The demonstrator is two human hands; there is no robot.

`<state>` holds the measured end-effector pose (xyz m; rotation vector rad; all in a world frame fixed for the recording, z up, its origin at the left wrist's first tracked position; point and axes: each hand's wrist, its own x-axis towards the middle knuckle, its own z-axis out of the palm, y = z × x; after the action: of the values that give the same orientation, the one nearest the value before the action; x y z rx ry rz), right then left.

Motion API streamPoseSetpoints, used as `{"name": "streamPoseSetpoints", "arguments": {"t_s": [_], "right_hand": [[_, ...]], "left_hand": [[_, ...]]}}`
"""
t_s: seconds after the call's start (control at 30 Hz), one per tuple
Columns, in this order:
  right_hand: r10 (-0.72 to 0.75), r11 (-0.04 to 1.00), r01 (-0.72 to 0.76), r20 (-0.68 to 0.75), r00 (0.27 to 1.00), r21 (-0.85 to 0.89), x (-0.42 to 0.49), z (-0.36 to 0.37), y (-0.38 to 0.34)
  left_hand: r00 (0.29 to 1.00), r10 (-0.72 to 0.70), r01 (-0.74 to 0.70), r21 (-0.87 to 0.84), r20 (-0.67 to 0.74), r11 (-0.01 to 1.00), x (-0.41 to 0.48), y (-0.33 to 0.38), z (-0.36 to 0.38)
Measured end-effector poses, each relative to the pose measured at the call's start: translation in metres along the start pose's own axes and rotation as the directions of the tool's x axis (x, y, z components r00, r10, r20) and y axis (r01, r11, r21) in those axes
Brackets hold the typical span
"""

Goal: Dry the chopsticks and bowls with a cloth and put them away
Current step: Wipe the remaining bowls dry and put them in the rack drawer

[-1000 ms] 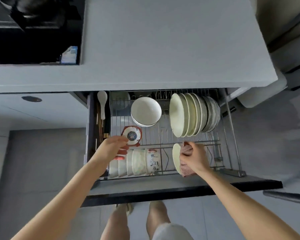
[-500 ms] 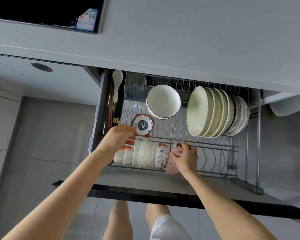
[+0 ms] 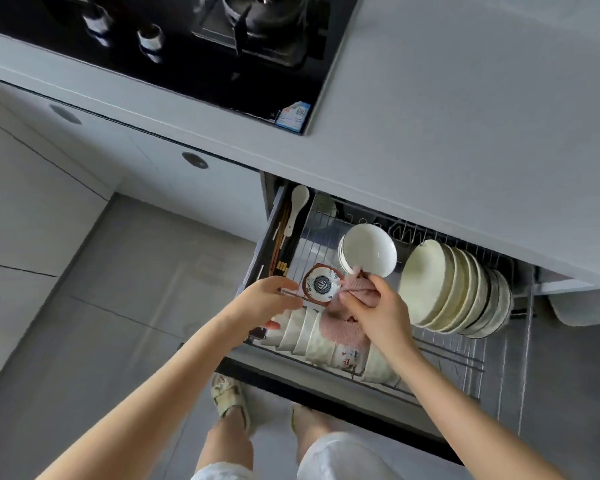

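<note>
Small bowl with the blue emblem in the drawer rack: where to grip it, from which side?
I'd take the emblem bowl by its left rim, thumb inside, coming from the left and above. It stands tilted with its inside facing the camera, so that rim is exposed; the pink cloth in the right hand crowds its right side. The left hand is nearest.

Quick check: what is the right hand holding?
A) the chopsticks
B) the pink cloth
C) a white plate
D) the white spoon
B: the right hand has its fingers curled round the pink cloth, next to the small patterned bowl.
</note>
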<state>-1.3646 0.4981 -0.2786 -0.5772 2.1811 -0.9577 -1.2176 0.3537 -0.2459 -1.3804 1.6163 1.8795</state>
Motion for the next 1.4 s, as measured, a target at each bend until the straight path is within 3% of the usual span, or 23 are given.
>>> {"name": "streamPoseSetpoints", "arguments": {"t_s": [0.13, 0.23, 0.33, 0.53, 0.7, 0.83, 0.9, 1.0, 1.13, 1.2, 1.27, 1.4], "right_hand": [[-0.1, 0.99, 0.088, 0.101, 0.99, 0.114, -0.007, 0.047, -0.094], [-0.127, 0.984, 0.091, 0.235, 0.964, 0.155, -0.019, 0.105, -0.153], [-0.174, 0.97, 0.098, 0.358, 0.917, 0.222, -0.04, 0.178, -0.214], [-0.321, 0.938, 0.201, 0.489, 0.811, 0.283, -0.101, 0.332, -0.336], [-0.391, 0.919, 0.262, 0.583, 0.712, 0.296, -0.151, 0.453, -0.423], [-0.485, 0.866, 0.41, 0.679, 0.551, 0.286, -0.188, 0.53, -0.485], [-0.526, 0.823, 0.482, 0.723, 0.448, 0.3, -0.201, 0.564, -0.513], [-0.584, 0.72, 0.625, 0.75, 0.312, 0.301, -0.209, 0.624, -0.555], [-0.599, 0.638, 0.684, 0.787, 0.151, 0.354, -0.207, 0.699, -0.602], [-0.561, 0.647, 0.673, 0.821, 0.104, 0.357, -0.202, 0.736, -0.622], [-0.532, 0.641, 0.686, 0.843, 0.074, 0.344, -0.196, 0.768, -0.642], [-0.521, 0.605, 0.721, 0.853, 0.038, 0.338, -0.192, 0.825, -0.684]], "left_hand": [[0.995, 0.075, -0.084, -0.153, -0.068, 0.985, -0.043, -0.016, -0.045], [0.963, 0.122, -0.19, -0.288, -0.24, 0.939, -0.079, -0.04, -0.095], [0.895, 0.127, -0.293, -0.35, -0.427, 0.89, -0.121, -0.077, -0.162], [0.767, 0.029, -0.376, -0.411, -0.641, 0.831, -0.219, -0.173, -0.312], [0.549, -0.184, -0.45, -0.474, -0.815, 0.757, -0.291, -0.262, -0.42], [0.387, -0.352, -0.505, -0.515, -0.852, 0.692, -0.331, -0.325, -0.492], [0.251, -0.39, -0.482, -0.464, -0.886, 0.743, -0.344, -0.35, -0.527], [0.015, -0.386, -0.3, -0.373, -0.922, 0.878, -0.357, -0.381, -0.591], [-0.181, -0.369, -0.144, -0.347, -0.911, 0.927, -0.365, -0.409, -0.681], [-0.21, -0.456, -0.163, -0.429, -0.865, 0.888, -0.366, -0.424, -0.723], [-0.197, -0.525, -0.163, -0.5, -0.828, 0.851, -0.364, -0.439, -0.759], [-0.18, -0.596, -0.03, -0.601, -0.783, 0.799, -0.365, -0.468, -0.83]]}}
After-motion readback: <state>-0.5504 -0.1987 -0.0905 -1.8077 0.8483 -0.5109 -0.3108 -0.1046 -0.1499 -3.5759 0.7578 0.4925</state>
